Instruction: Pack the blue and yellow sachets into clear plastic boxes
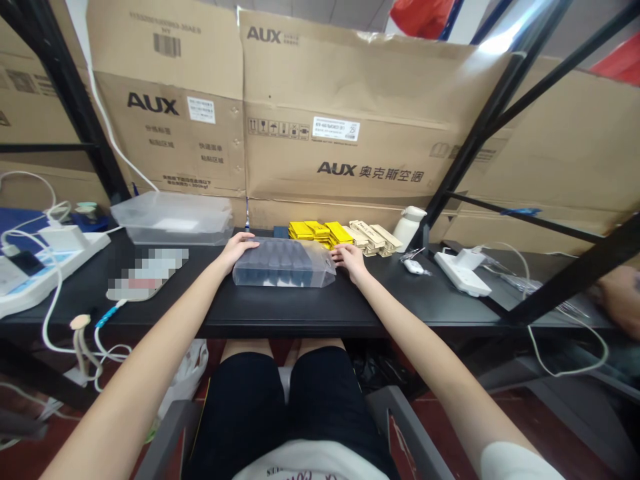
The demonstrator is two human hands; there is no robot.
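Observation:
A clear plastic box (pixel 320 267) lies flat on the black table before me, with a dark tray of several ridged compartments (pixel 275 257) inside. My left hand (pixel 241 248) holds its left end, fingers over the top edge. At the opposite end, the fingers of my right hand (pixel 351 260) pinch the clear end flap. Just behind the box are yellow packets (pixel 320 231) in a row, with cream-coloured packets (pixel 374 238) beside them.
A translucent bin (pixel 173 223) stands at the back left, near a phone (pixel 146 275) and a white power strip (pixel 55 263). Rightward are a white bottle (pixel 409 228), a small white case (pixel 414 267) and another power strip (pixel 463 273). Cardboard (pixel 340 87) walls the back. Another person's hand (pixel 620 297) shows far right.

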